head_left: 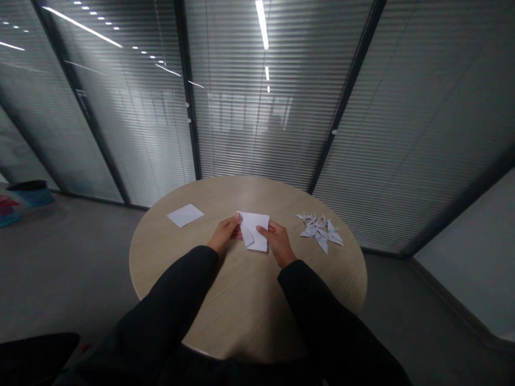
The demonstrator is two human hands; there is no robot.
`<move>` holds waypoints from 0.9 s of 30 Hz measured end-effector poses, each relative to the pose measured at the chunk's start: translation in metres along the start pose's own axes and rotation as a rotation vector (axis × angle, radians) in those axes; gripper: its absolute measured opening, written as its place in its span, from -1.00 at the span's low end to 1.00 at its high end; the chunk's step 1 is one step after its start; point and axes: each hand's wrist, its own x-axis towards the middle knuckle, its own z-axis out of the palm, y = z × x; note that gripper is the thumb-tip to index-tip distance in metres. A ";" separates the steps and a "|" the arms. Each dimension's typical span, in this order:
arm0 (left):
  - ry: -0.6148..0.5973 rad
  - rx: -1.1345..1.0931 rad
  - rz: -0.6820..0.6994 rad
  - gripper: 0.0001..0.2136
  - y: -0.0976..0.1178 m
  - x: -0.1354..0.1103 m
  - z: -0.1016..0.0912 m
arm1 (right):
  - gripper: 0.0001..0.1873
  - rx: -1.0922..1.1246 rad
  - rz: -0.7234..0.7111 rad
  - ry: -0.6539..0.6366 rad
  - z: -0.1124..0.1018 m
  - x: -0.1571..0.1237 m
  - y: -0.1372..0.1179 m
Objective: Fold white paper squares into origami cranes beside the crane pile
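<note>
A white sheet of paper [257,228], partly folded, lies near the middle of the round wooden table [241,300]. My left hand [223,235] pinches the paper's left edge with closed fingers. My right hand [277,242] holds its right side, thumb pressed on top of the paper. Both arms wear dark sleeves.
A flat white paper square [185,215] lies on the table to the left. Several folded white paper figures [321,230] are piled to the right. Glass walls with blinds stand behind the table. Grey floor surrounds it, with coloured items at far left [16,201].
</note>
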 end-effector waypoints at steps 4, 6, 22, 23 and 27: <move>0.002 -0.008 0.012 -0.58 -0.002 0.002 -0.003 | -0.66 -0.044 -0.020 -0.049 0.001 -0.001 0.001; -0.008 0.012 0.031 -0.61 -0.004 0.004 -0.005 | -0.66 -0.056 -0.041 -0.053 0.001 -0.001 0.001; 0.009 -0.054 0.054 -0.64 -0.006 0.005 -0.005 | -0.61 -0.185 -0.112 0.065 0.000 0.003 0.005; 0.020 -0.055 0.060 -0.64 -0.007 0.005 -0.004 | -0.64 -0.228 -0.127 0.080 0.000 0.003 0.004; 0.070 -0.074 0.063 -0.66 -0.008 0.006 -0.004 | -0.71 -0.396 -0.230 0.116 0.003 -0.004 -0.003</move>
